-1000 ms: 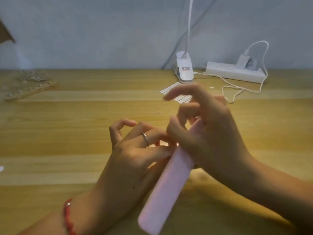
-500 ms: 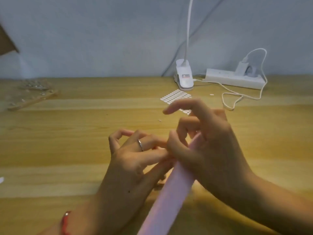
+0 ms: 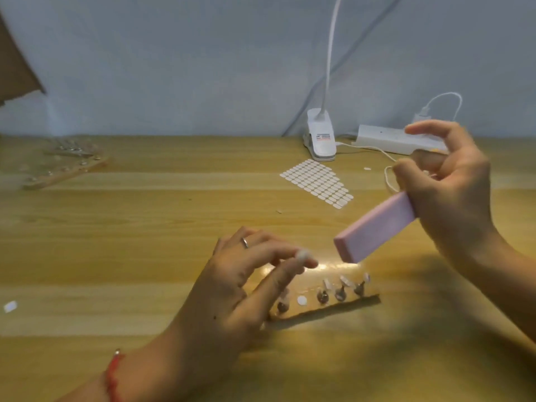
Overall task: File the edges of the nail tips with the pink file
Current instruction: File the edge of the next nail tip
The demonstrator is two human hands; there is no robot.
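Moved apart, right hand grips pink file, left hand pinches nail tip above holder.

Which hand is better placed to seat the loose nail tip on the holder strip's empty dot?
Left. The left hand pinches the nail tip just above the holder strip and its empty dot; the right hand grips the pink file, raised off to the side.
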